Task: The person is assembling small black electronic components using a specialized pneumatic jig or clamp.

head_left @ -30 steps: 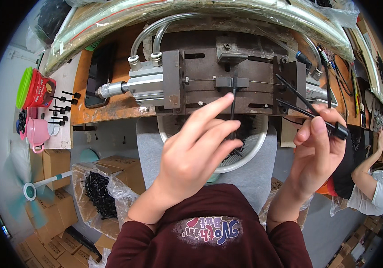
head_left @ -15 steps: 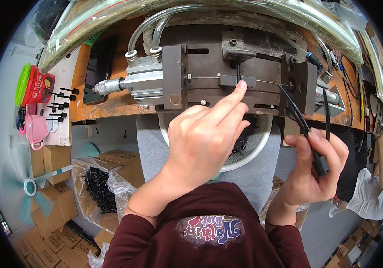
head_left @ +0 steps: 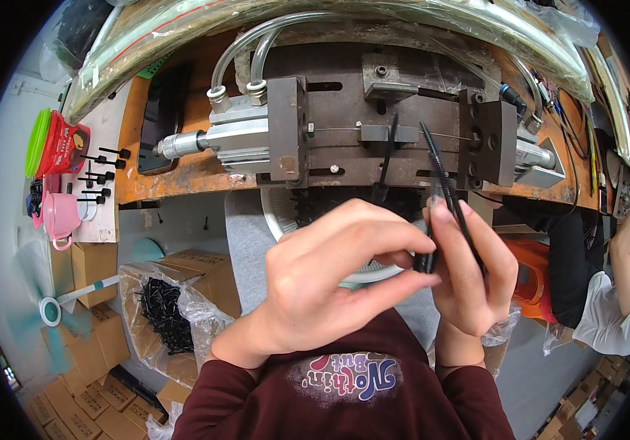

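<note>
My right hand (head_left: 472, 275) is closed around black cable tie-like strips with chunky heads; one ridged strip (head_left: 436, 152) points up and away from it. My left hand (head_left: 329, 268) meets it, thumb and forefinger pinching the thick black head (head_left: 425, 262) of one strip. Beyond my fingers, another black strip (head_left: 386, 158) stands tilted, touched by neither hand, in front of a small grey block (head_left: 408, 134) on a metal fixture (head_left: 344, 158). Whether it is falling or leaning I cannot tell. Below, a white basket (head_left: 268, 220) with black pieces sits on my lap, partly hidden.
Air cylinders (head_left: 238, 139) with clear hoses flank the fixture. On the left stand a pink cup (head_left: 60, 213), a red tub (head_left: 73, 143) and several loose black pieces. A plastic-lined carton (head_left: 164, 315) of black pieces and a spinning fan (head_left: 50, 309) are lower left. Another person's arm (head_left: 627, 249) shows at right.
My left hand has drawn back from the fixture to pinch a strip's head at my right hand, which has moved left. The strip upright at the grey block has come away, lower and tilted.
</note>
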A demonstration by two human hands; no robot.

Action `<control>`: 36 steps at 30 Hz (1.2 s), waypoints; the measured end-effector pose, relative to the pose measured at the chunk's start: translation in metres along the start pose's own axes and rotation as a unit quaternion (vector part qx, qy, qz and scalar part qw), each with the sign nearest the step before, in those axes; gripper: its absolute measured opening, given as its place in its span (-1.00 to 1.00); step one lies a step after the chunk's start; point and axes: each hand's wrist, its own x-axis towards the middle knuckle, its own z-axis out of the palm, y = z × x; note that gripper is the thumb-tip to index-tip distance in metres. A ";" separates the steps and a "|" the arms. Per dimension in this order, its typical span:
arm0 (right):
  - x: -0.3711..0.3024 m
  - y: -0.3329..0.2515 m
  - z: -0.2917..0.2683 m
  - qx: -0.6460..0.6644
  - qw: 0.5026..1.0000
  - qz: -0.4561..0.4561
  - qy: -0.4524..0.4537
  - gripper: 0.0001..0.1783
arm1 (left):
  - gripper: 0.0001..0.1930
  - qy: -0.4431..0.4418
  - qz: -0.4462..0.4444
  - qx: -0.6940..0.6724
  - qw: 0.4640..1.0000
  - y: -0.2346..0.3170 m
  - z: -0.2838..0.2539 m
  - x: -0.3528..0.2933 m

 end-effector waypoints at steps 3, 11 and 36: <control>0.002 0.005 0.001 0.009 0.996 0.067 0.053 -0.64 | -0.60 0.045 0.014 0.101 0.994 -0.004 0.003 -0.005; 0.000 0.005 -0.016 0.143 0.971 0.187 0.042 -0.60 | -0.75 -0.001 0.079 0.329 0.941 -0.038 0.016 0.003; 0.003 -0.015 -0.007 0.274 0.941 0.193 -0.047 -0.65 | -0.63 0.044 0.106 0.132 0.985 -0.012 0.011 -0.005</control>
